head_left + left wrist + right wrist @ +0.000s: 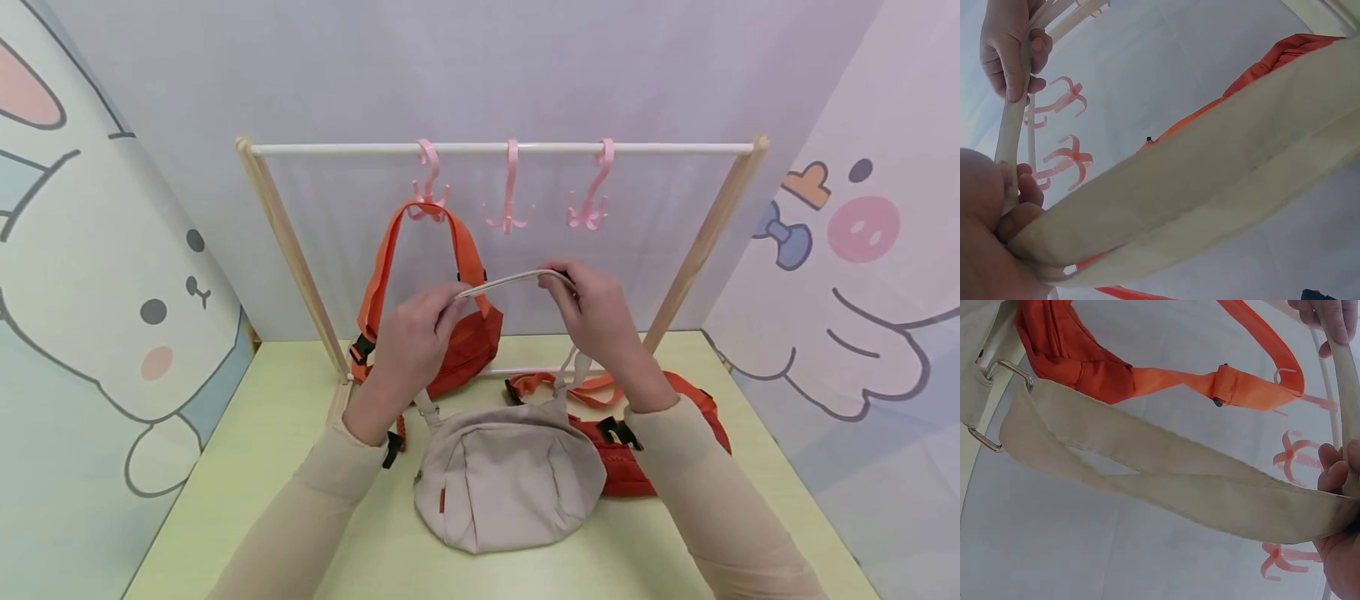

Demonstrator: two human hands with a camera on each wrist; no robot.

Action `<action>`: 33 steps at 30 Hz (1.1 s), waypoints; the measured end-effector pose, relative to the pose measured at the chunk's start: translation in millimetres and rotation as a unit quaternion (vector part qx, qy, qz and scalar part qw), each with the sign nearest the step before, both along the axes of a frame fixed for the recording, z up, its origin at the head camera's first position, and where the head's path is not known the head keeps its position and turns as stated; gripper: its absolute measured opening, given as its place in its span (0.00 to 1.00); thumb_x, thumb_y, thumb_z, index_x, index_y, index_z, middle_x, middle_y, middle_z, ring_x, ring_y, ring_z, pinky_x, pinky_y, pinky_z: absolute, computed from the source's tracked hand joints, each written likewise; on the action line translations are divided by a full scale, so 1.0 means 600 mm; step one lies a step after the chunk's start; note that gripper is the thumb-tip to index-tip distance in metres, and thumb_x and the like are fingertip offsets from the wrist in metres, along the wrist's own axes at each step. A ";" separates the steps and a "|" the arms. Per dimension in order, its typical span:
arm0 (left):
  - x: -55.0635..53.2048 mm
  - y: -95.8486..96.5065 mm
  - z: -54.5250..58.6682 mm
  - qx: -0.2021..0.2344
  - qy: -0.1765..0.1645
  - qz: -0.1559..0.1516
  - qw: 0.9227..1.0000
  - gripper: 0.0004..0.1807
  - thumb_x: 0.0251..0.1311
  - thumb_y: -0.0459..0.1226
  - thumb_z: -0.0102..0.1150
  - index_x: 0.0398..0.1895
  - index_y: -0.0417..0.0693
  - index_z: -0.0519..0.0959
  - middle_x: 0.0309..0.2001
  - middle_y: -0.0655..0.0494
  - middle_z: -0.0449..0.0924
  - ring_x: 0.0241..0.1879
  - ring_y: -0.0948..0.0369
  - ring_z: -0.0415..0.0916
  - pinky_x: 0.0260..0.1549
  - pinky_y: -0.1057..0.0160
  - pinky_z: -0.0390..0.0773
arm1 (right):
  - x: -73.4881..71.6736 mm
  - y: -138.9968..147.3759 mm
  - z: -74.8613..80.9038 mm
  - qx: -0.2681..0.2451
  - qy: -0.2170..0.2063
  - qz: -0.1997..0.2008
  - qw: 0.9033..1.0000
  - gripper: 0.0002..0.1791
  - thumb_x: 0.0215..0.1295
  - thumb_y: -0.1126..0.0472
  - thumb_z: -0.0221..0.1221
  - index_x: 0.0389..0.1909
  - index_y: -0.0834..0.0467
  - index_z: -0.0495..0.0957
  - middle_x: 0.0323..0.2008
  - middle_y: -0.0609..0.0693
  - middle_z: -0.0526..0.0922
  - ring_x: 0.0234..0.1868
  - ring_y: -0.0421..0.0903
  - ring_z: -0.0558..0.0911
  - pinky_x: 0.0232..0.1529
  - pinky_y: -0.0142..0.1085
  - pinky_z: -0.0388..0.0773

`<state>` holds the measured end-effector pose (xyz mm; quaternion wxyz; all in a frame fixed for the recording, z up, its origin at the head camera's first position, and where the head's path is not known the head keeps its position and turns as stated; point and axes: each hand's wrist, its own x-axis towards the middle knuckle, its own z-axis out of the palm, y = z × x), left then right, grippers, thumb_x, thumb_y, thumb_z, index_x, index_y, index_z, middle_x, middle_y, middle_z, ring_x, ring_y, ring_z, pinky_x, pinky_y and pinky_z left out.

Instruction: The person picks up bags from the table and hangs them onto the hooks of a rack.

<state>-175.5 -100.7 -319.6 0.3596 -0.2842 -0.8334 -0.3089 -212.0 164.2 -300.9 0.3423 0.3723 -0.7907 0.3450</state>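
While a rack [468, 149] is standing near the counter's [247, 433] back edge, my left grip [411, 337] and right grip [595, 317] are pinching a beige strap [1175, 178].

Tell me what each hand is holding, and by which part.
The left hand and right hand both hold the beige bag by its strap, a stretch between them.

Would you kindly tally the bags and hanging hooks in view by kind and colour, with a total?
Beige bag, its strap in both hands: 1
Red bags: 2
Pink hooks: 3
Total: 6
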 end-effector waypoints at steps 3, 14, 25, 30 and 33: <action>-0.002 0.001 0.012 0.009 0.004 0.006 1.000 0.11 0.77 0.37 0.62 0.54 0.43 0.86 0.39 0.51 0.87 0.27 0.58 0.75 0.24 0.60 0.75 | -0.006 -0.004 0.008 -0.013 0.001 -0.005 1.000 0.08 0.76 0.68 0.63 0.50 0.67 0.83 0.36 0.57 0.87 0.22 0.42 0.69 0.26 0.28 0.64; -0.013 0.004 0.055 0.031 0.020 0.008 0.999 0.10 0.78 0.37 0.60 0.52 0.42 0.85 0.35 0.52 0.85 0.27 0.59 0.77 0.22 0.61 0.75 | -0.025 -0.017 0.038 -0.069 -0.010 -0.009 0.997 0.08 0.80 0.65 0.58 0.49 0.67 0.80 0.37 0.55 0.88 0.30 0.44 0.82 0.27 0.28 0.66; -0.031 0.008 0.101 0.041 0.039 0.017 0.998 0.12 0.79 0.39 0.59 0.49 0.39 0.85 0.25 0.53 0.74 0.21 0.58 0.64 0.20 0.61 0.66 | -0.046 -0.027 0.079 -0.089 0.007 -0.038 0.995 0.11 0.82 0.62 0.57 0.47 0.67 0.81 0.35 0.54 0.87 0.23 0.42 0.70 0.26 0.32 0.62; -0.045 0.009 0.114 0.051 0.025 0.033 0.998 0.12 0.79 0.39 0.59 0.51 0.40 0.85 0.31 0.51 0.80 0.21 0.57 0.65 0.22 0.60 0.66 | -0.058 -0.031 0.092 -0.089 0.004 -0.049 0.995 0.12 0.82 0.61 0.57 0.48 0.67 0.81 0.36 0.54 0.87 0.22 0.42 0.68 0.26 0.32 0.61; -0.051 0.009 0.121 0.054 0.017 0.042 0.998 0.12 0.79 0.40 0.60 0.52 0.41 0.86 0.32 0.50 0.81 0.23 0.57 0.66 0.23 0.59 0.66 | -0.064 -0.033 0.099 -0.092 0.003 -0.049 0.995 0.12 0.82 0.60 0.57 0.49 0.66 0.81 0.36 0.54 0.87 0.22 0.42 0.68 0.26 0.33 0.61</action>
